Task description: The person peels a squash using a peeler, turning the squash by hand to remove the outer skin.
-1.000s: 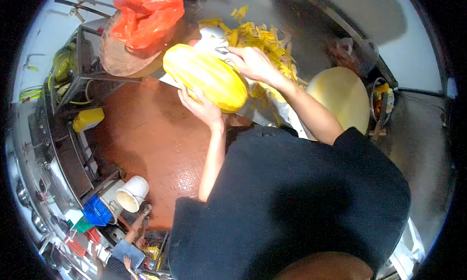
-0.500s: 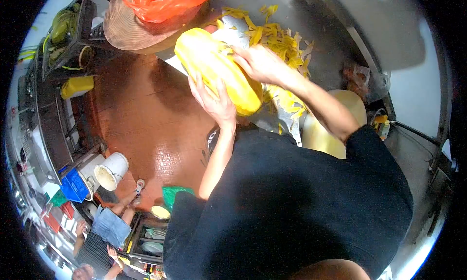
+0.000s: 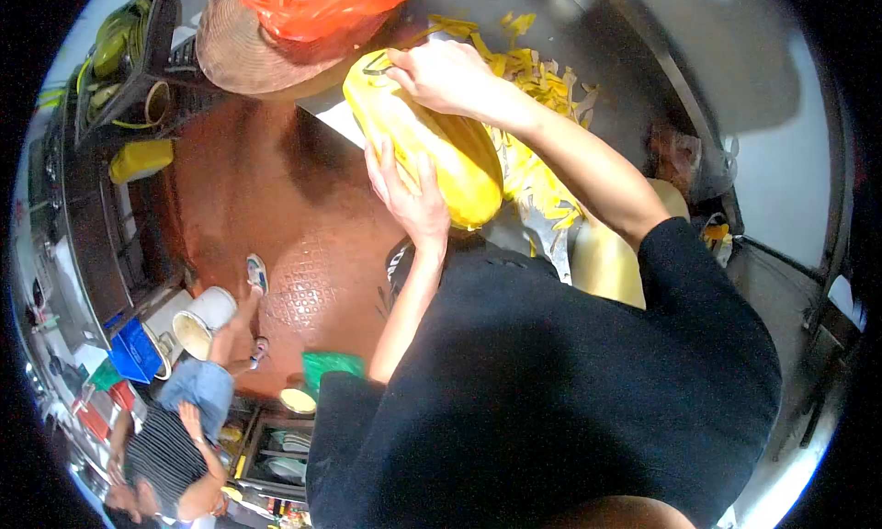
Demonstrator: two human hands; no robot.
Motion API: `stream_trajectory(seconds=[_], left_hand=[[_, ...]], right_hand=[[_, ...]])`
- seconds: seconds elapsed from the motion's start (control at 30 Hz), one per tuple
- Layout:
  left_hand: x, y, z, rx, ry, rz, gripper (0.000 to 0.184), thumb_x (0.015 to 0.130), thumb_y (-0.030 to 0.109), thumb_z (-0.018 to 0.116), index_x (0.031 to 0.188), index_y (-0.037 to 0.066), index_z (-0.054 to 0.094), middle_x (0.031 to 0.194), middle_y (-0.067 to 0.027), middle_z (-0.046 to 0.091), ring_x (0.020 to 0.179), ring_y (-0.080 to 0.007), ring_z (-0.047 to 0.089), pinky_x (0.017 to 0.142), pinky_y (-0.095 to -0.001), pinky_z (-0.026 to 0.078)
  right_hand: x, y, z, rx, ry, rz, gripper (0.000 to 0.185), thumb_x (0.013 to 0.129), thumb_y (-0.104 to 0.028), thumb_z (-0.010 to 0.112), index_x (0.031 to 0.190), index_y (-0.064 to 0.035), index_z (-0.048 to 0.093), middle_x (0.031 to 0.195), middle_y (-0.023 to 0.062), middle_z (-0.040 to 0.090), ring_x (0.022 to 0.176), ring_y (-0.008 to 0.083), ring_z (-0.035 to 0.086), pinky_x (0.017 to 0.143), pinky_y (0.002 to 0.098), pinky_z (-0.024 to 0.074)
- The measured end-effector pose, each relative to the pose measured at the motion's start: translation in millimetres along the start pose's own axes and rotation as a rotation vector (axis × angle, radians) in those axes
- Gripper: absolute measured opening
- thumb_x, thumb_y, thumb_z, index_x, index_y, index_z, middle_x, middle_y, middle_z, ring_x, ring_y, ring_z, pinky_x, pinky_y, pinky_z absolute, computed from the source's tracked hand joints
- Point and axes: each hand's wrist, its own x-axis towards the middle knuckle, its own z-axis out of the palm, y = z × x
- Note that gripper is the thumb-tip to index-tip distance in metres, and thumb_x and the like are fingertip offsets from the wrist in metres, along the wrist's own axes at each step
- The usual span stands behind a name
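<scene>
A large, long yellow squash (image 3: pixel 450 166) lies at an angle over the edge of the grey work surface. My left hand (image 3: pixel 413 198) grips its near left side, fingers spread along the skin. Near the squash's far end, my right hand (image 3: pixel 450 79) is closed round a peeler (image 3: pixel 377 64), whose dark, thin head shows against the yellow surface. Its handle is hidden inside my fist. Yellow peel strips (image 3: pixel 542 92) lie heaped to the right of the squash. A pale sheet (image 3: pixel 333 125) or board edge sticks out beneath it.
A round wooden block (image 3: pixel 234 56) carries a red plastic bag (image 3: pixel 322 5) at the far side. A pale yellow rounded object (image 3: pixel 606 262) is beside my right arm. Another person (image 3: pixel 175 455) is at lower left, near a white bucket (image 3: pixel 207 318) and a blue container (image 3: pixel 135 350).
My right hand has moved up and left to the far end of the squash, showing the peeler's head. The squash has turned slightly. The other person has stepped further into view.
</scene>
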Motion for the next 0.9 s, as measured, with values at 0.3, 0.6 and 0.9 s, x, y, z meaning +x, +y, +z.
stream_trajectory(seconds=[0.3,0.6,0.9], left_hand=[[-4.9,1.7,-0.9,0.067,-0.007,0.063,0.058,0.098,0.027,0.067,0.147,0.001,0.050,0.158,-0.0286,0.035,0.148,-0.0441,0.033,0.121,-0.0526,0.026],[7.1,7.6,-1.8,-0.008,-0.025,0.021,0.055,0.100,0.024,0.065,0.147,0.000,0.051,0.158,-0.0283,0.036,0.147,-0.0441,0.035,0.121,-0.0524,0.028],[6.2,3.9,1.8,0.014,0.003,0.017,0.053,0.100,0.023,0.064,0.146,-0.001,0.052,0.158,-0.0292,0.036,0.147,-0.0446,0.036,0.121,-0.0520,0.029]], right_hand=[[-133.3,-16.1,-68.2,-0.007,-0.331,0.120,0.026,0.105,-0.025,0.055,0.122,-0.0075,0.064,0.068,0.0244,0.062,0.067,0.0437,0.066,0.062,0.0552,0.0512],[-34.6,23.1,-3.9,0.187,-0.030,0.078,0.040,0.105,-0.035,0.051,0.132,-0.0092,0.066,0.095,0.0278,0.070,0.089,0.0460,0.069,0.079,0.0521,0.0550],[-125.9,13.9,-7.6,0.255,-0.047,0.215,0.039,0.105,-0.024,0.054,0.137,-0.0018,0.058,0.088,0.0279,0.068,0.081,0.0458,0.068,0.072,0.0521,0.0529]])
